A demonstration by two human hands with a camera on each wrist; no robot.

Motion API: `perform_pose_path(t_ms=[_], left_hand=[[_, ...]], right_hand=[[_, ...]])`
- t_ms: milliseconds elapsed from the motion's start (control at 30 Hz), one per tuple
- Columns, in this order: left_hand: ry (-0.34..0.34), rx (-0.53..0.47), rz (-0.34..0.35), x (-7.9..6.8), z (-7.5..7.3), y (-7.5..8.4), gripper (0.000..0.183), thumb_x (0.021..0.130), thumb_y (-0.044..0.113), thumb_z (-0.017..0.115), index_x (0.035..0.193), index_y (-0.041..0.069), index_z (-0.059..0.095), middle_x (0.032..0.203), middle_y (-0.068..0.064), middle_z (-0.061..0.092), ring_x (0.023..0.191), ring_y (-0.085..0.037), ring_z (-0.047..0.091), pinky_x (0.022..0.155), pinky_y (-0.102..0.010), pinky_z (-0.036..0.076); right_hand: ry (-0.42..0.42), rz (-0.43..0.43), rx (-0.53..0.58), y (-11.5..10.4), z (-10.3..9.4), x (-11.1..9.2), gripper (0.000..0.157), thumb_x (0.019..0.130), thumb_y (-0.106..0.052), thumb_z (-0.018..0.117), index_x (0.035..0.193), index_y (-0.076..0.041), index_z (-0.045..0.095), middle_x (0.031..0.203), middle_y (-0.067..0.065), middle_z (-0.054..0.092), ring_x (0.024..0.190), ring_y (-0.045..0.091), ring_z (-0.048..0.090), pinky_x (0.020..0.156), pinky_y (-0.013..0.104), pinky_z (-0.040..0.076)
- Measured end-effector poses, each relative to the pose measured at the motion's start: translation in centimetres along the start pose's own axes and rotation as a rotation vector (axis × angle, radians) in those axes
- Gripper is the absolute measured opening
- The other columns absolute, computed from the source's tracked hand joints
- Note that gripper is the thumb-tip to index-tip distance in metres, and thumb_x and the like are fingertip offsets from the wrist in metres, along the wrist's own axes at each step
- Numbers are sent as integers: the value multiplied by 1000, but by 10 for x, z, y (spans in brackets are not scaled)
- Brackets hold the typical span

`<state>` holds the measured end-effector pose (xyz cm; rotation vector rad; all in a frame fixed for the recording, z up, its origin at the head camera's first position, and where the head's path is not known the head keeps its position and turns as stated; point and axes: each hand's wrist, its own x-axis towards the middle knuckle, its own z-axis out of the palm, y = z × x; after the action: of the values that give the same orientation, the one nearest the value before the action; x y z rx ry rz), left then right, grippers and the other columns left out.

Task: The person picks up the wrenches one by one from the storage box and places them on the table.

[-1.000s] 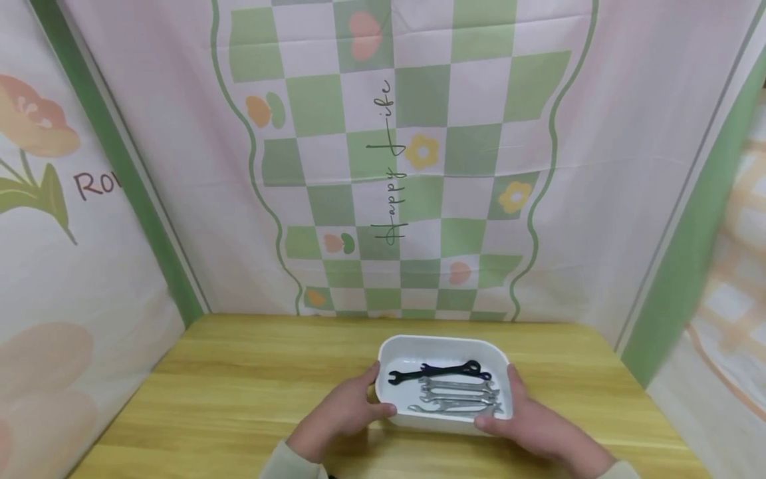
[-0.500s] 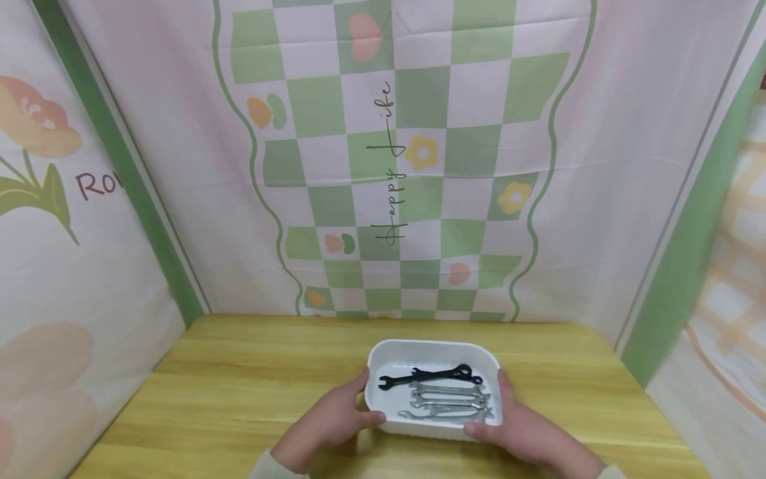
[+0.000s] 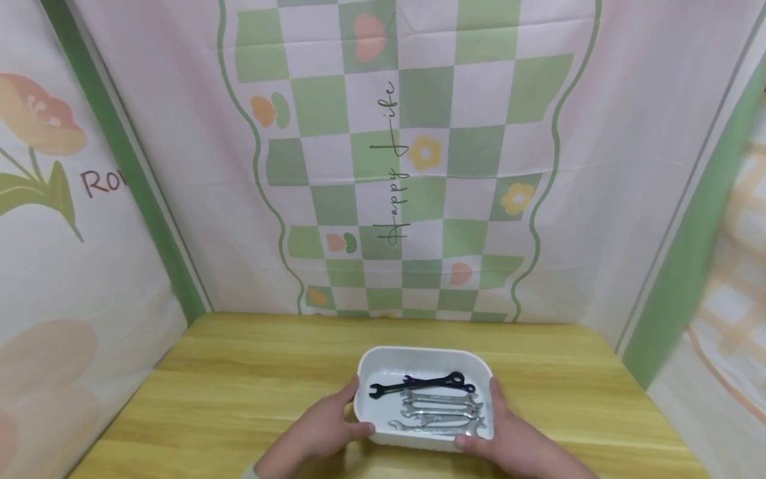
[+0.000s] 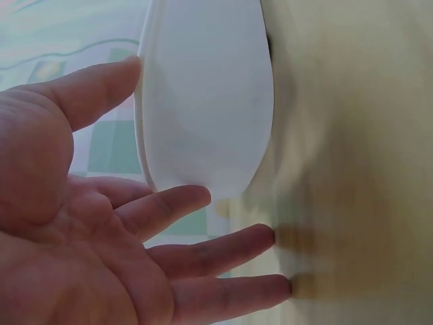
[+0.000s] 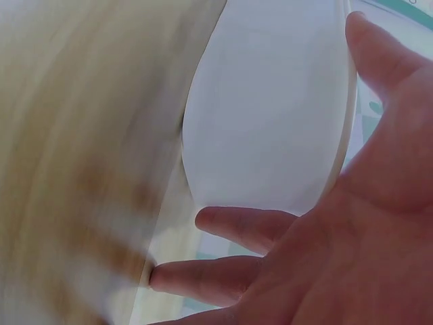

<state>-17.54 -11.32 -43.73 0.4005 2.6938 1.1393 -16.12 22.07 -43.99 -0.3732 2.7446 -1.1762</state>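
Observation:
A white plastic bin (image 3: 413, 441) with rounded corners sits low over the table in front of the person. Inside lie a black combination wrench (image 3: 385, 388), a second dark wrench (image 3: 469, 388) crossing under it, and several silver wrenches (image 3: 441, 400) in a rough stack. The left hand (image 3: 326, 426) holds the bin's left end, its thumb at the near rim corner and index finger round the far side. At the opposite end the right hand (image 3: 509, 432) grips in the same way. Both wrist views show the bin's end wall (image 4: 206, 95) between thumb and fingers, the lower fingers spread toward the wood.
The wooden table (image 3: 251, 372) runs back to a printed fabric curtain (image 3: 395, 166) with green checks and lettering. More fabric hangs at the left (image 3: 48, 279) and right (image 3: 730, 279) sides.
Both hands have moved the bin a little to the left and toward the person. The wrenches moved along inside it, and the hold looks the same.

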Motion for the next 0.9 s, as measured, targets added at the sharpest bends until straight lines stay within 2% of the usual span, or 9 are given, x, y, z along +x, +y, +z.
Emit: perform_pose_path(t_ms=[200,367,433,500,600,667,733,800,900], left_hand=[[-12,-6,-18,-8,-2,0,97,84,47,77,156,3,28,144,-22,50,128,-42,47,102,-62,35],[-13,-6,-52,-16,-4,0,99,83,49,77,157,5,29,142,-20,52,126,-44,49,100,-65,35],[-20,-21,-63,-17,-3,0,100,82,48,78,157,4,28,141,-20,53,124,-44,50,99,-66,35],[-28,-28,-59,-19,-3,-1,100,82,47,78,157,3,28,137,-21,56,120,-42,53,97,-65,37],[-48,-30,-42,-23,-2,-4,101,81,43,79,156,0,27,124,-21,64,107,-34,60,91,-61,44],[-57,-25,-27,-25,-2,-6,101,81,41,79,155,-2,26,116,-20,67,97,-28,62,86,-57,47],[-61,-25,-18,-25,-3,-6,100,81,40,79,155,-2,26,112,-18,69,91,-25,61,83,-54,48],[-57,-19,-9,-25,-4,-6,100,81,40,79,155,-2,27,111,-17,69,89,-24,60,83,-54,48],[-46,5,-2,-23,-6,-4,99,82,42,78,155,-1,27,112,-19,68,92,-26,62,85,-57,48]], right_hand=[[-9,12,-11,-1,6,-2,127,77,-42,84,152,1,-8,134,39,46,107,34,58,90,53,46],[-17,56,-75,0,10,-4,132,78,-48,83,151,10,-10,133,45,44,112,42,56,92,56,45],[-7,31,-70,2,13,-5,132,78,-46,83,149,12,-11,132,45,44,111,41,56,92,52,46],[-3,-48,11,6,16,-6,128,79,-39,85,148,13,-10,132,42,45,110,37,58,93,43,47],[-101,-183,314,13,22,-6,119,85,-20,81,147,7,-17,133,39,47,110,33,60,94,31,46],[-173,-232,483,17,25,-8,118,88,-11,77,144,6,-26,132,39,48,110,31,62,93,26,46],[-206,-247,559,19,26,-8,117,90,-7,74,142,5,-30,132,39,49,111,28,62,93,24,45],[-188,-266,543,19,27,-8,116,89,-6,74,144,6,-27,132,37,50,111,26,63,93,25,45],[-122,-264,424,16,25,-6,116,86,-11,79,148,6,-18,131,30,55,110,24,63,94,24,44]])
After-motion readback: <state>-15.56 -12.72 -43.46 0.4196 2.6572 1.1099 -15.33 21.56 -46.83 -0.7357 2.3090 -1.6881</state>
